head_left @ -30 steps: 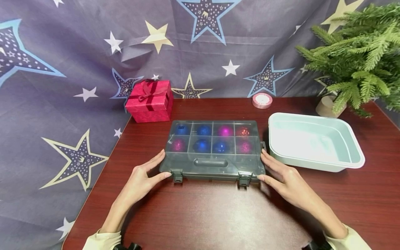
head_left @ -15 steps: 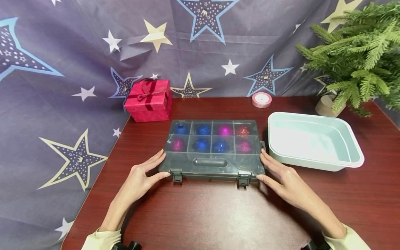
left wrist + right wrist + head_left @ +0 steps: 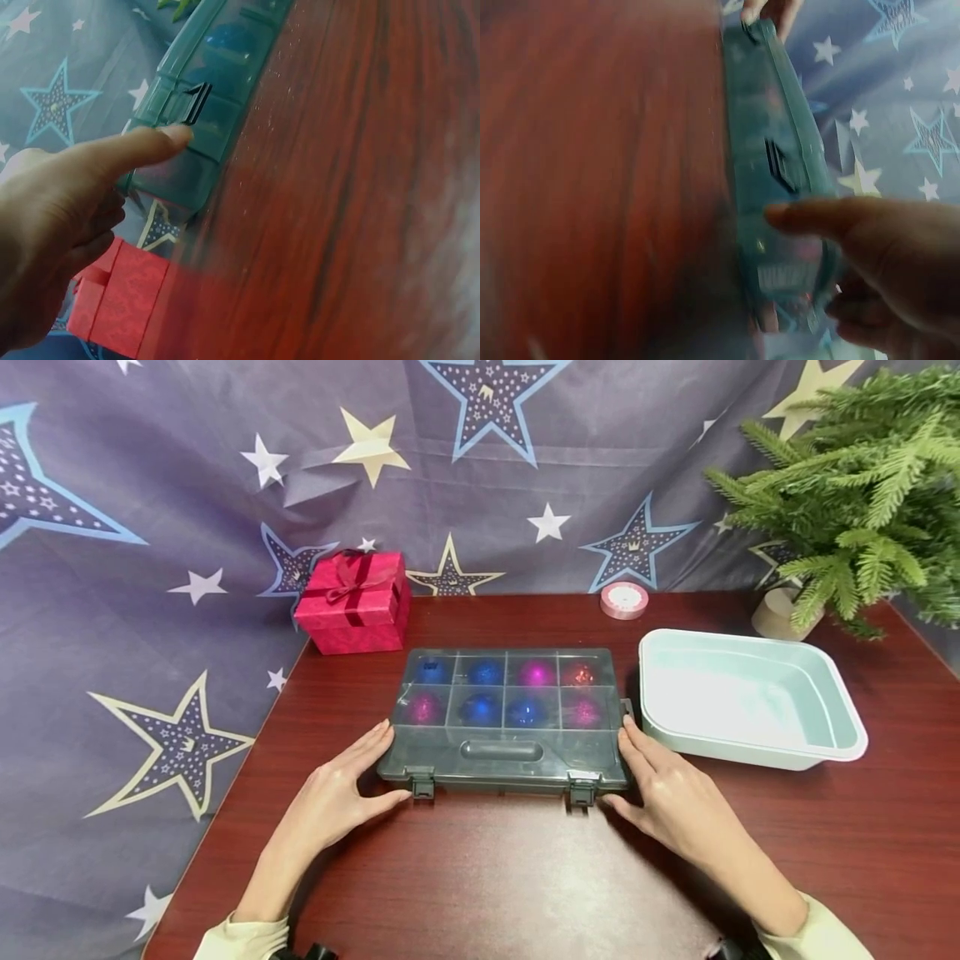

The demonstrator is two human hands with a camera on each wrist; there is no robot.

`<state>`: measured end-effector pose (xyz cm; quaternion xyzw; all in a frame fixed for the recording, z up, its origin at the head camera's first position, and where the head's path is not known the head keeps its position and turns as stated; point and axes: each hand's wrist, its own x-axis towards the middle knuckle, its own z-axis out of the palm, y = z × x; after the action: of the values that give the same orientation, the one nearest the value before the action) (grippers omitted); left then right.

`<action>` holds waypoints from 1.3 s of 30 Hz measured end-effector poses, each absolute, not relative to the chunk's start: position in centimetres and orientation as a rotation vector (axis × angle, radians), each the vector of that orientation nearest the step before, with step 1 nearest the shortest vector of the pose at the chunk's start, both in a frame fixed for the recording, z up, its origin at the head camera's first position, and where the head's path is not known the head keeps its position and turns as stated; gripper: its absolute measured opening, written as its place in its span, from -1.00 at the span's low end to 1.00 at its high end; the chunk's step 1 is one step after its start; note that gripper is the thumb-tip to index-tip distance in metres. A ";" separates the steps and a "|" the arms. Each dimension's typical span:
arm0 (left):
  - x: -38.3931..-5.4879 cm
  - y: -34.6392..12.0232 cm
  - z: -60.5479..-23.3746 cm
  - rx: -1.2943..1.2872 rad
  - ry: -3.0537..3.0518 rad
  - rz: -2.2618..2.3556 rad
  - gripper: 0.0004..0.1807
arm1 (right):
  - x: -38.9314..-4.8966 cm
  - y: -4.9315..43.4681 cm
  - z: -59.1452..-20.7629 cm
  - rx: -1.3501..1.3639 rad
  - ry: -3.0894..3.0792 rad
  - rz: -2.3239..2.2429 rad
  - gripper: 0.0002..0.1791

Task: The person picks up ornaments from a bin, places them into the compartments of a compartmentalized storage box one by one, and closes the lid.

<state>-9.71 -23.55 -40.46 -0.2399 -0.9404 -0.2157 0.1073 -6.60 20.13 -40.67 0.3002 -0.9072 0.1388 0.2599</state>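
A dark translucent organizer case (image 3: 510, 718) lies flat on the table. Shiny blue, pink and red balls (image 3: 537, 673) show through its lid, each in its own compartment. Two latches (image 3: 423, 782) are on its front edge, both down. My left hand (image 3: 330, 797) rests at the near left corner, straight fingers along the side, thumb by the left latch; the left wrist view shows that thumb (image 3: 176, 135) beside the latch. At the near right corner, my right hand (image 3: 675, 793) has its fingers against the side and its thumb near the right latch (image 3: 582, 789).
A pale mint plastic basin (image 3: 750, 702) stands right of the case. Behind are a red gift box (image 3: 352, 602) at left, a pink ribbon roll (image 3: 624, 600) and an artificial fir tree (image 3: 847, 502) at right. A star-patterned cloth (image 3: 480, 510) hangs behind the table.
Both thumbs have slid down slightly off the case's front corners, and my right hand has shifted a little left. The case stays in place with its lid closed.
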 end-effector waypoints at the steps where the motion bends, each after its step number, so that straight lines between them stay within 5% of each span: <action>1: -9.7 -23.5 -40.5 -0.711 -2.755 -0.603 -0.03 | -6.6 19.9 -40.7 0.815 -2.442 0.342 -0.04; 39: -9.6 -22.3 -40.3 -0.563 -2.656 -0.671 -0.14 | -6.4 18.9 -41.8 0.553 -2.394 0.655 0.04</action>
<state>-9.56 -22.32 -40.26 -0.1982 -0.9356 -0.2363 0.1718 -6.42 18.90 -41.77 0.2077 -0.8996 0.2460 0.2952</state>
